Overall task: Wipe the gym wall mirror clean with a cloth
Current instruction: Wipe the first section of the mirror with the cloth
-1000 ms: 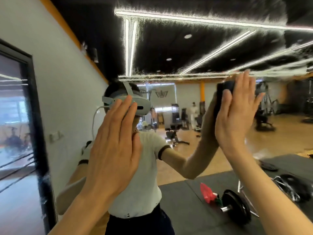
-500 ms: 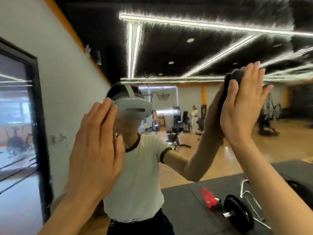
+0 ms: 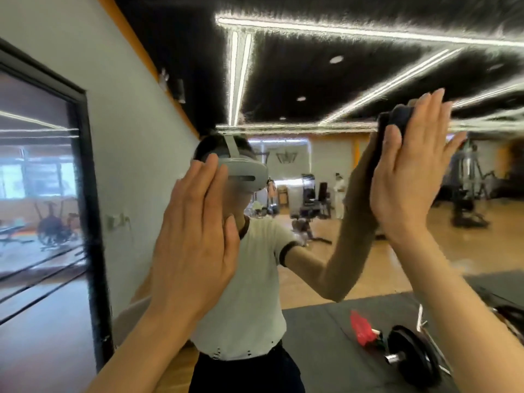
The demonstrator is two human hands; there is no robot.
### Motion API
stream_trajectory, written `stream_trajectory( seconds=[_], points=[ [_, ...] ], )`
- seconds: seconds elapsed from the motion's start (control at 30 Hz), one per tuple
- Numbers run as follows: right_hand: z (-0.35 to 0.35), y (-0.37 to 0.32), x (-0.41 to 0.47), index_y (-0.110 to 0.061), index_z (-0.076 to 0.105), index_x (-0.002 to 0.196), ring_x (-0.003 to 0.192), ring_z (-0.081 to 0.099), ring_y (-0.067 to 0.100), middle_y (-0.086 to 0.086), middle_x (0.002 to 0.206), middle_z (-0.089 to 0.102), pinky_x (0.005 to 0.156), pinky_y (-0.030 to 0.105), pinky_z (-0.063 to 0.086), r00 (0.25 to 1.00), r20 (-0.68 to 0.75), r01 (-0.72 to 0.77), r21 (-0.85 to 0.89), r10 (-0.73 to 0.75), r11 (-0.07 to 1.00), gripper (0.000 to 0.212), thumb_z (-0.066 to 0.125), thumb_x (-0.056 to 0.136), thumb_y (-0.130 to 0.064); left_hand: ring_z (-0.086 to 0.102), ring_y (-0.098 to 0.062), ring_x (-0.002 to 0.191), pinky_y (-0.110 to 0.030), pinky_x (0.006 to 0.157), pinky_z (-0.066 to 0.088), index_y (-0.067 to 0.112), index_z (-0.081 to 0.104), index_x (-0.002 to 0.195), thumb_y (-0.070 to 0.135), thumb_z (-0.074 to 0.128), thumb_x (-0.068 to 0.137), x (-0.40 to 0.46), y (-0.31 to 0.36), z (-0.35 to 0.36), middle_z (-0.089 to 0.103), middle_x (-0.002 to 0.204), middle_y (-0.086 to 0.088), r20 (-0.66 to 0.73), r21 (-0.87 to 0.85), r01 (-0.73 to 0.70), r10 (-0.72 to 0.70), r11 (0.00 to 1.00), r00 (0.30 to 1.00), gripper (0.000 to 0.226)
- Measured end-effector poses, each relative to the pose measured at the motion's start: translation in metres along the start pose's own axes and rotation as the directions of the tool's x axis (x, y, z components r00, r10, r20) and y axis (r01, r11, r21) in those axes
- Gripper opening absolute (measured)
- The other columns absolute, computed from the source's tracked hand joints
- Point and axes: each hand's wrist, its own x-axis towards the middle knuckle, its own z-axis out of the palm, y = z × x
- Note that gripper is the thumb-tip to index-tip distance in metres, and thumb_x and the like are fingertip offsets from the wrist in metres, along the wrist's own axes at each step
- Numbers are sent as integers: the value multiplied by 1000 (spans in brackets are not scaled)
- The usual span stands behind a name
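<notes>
The wall mirror [image 3: 312, 80] fills most of the view and reflects the gym and me. A dark cloth [image 3: 398, 116] lies flat against the glass at the upper right. My right hand [image 3: 408, 168] presses it there with straight fingers, so only the cloth's top edge shows above the fingers. My left hand [image 3: 195, 239] is raised at the centre left, fingers straight and together, palm toward the glass and holding nothing. I cannot tell whether it touches the glass.
The mirror's dark frame edge [image 3: 90, 222] runs down the left side, with a second pane [image 3: 37, 194] beyond it. In the reflection, a barbell plate [image 3: 411, 355] and a red object [image 3: 360, 327] lie on a black floor mat at the lower right.
My right hand has slid the cloth up and to the right on the glass. My left hand has stayed flat and sits slightly lower left against my reflection.
</notes>
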Motion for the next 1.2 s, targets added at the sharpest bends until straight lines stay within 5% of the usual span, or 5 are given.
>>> stream_trajectory(
  seconds=[0.23,0.5,0.73,1.0,1.2],
  points=[
    [32,-124,-48,0,36,152,150,26,31,19,160,33,125,45,10,800,25,583,196,-599,788,51,38,103,-17,21,-25,153,-41,126,15,0,29,155,21,42,101,0,-2,-4,28,162,-16,30,-93,33,-31,995,999,60],
    [-2,15,-29,5,19,156,153,13,36,22,164,18,125,48,1,995,-89,-32,104,41,994,57,31,108,-23,21,-30,149,-45,122,18,-1,29,153,22,34,103,-23,-27,-19,27,159,-18,19,-25,24,-23,999,1000,55],
    [100,-49,-81,-22,2,162,155,-12,31,9,168,-11,123,60,2,792,453,529,-175,-409,830,82,35,99,-61,21,-30,150,-42,123,16,1,25,154,23,35,102,-26,-29,-14,27,159,-20,0,-27,26,-26,999,1000,58],
    [-4,3,-81,-7,25,157,154,10,21,12,165,21,125,43,-4,999,44,9,88,-13,996,53,32,108,-26,20,-29,151,-45,123,19,0,26,154,22,33,103,-26,-29,-15,28,160,-20,13,-6,14,-14,1000,1000,56],
    [17,-88,-134,-3,34,152,151,21,26,14,161,30,126,39,-3,808,133,564,110,-575,818,53,42,105,-26,20,-30,151,-43,125,17,-1,27,154,18,38,101,-26,-29,-15,27,160,-20,11,-10,14,-14,1000,1000,57]
  ],
)
